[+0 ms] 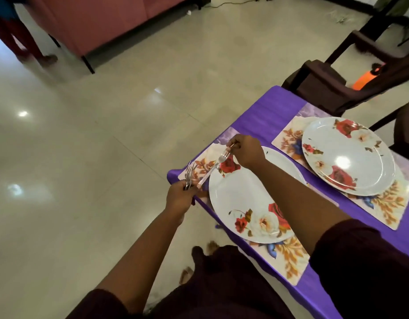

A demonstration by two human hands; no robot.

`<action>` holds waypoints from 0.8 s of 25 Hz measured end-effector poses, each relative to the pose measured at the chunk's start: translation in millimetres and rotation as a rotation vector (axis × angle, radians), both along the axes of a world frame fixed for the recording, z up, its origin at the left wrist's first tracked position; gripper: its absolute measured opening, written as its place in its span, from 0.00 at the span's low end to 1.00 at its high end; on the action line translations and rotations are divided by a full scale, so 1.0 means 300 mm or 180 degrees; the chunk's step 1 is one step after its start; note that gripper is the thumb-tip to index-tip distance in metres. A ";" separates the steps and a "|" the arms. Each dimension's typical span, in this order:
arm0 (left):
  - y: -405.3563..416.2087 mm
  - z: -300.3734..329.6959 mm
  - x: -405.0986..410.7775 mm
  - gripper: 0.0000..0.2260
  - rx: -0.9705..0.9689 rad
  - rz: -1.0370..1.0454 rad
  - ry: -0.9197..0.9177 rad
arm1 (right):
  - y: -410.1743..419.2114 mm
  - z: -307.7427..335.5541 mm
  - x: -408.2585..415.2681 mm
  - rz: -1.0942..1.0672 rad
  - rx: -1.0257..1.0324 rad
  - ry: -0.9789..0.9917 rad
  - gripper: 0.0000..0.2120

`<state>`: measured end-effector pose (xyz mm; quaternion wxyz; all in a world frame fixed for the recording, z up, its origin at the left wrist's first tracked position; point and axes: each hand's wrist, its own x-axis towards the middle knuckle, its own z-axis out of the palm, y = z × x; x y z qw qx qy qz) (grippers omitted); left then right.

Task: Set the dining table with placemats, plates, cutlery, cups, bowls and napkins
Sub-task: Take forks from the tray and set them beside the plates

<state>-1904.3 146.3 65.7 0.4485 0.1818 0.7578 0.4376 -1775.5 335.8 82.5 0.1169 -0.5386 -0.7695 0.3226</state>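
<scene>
Table (pixel 279 111) with a purple cloth runs from centre to lower right of the frame. Two floral placemats on it, each under a white plate with rose prints. Near placemat (pixel 288 259) sits at the table's left edge, lower centre; near plate (pixel 242 199) rests on it. Far placemat (pixel 383 208) lies to the right, far plate (pixel 348 155) on top. The two mats are near each other, purple cloth showing between them.

Left hand (pixel 179 196), centre of frame just off the table's left edge, fingers curled round a bundle of forks (pixel 189 174), tines pointing up.

Right hand (pixel 246 151) hovers over the upper rim of the near plate, fingertips pinching a single fork (pixel 212 168) at the tine end; its pinkish handle slants down-left toward the left hand. Whether the handle end touches the mat or the left hand, cannot tell.

Dark sleeves on both arms, lower frame.

Dark chairs (pixel 325 86) at upper right behind the table, something orange (pixel 362 81) on one seat. Pink sofa (pixel 102 21) upper left, another person's legs (pixel 26 40) at far upper left. Glossy tiled floor (pixel 83 146) fills the left side.
</scene>
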 end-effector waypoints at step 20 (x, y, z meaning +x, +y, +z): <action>0.254 -0.153 -0.079 0.08 -0.0990 -0.0389 0.0768 | 0.282 -0.199 -0.081 0.0435 -0.0569 -0.0507 0.07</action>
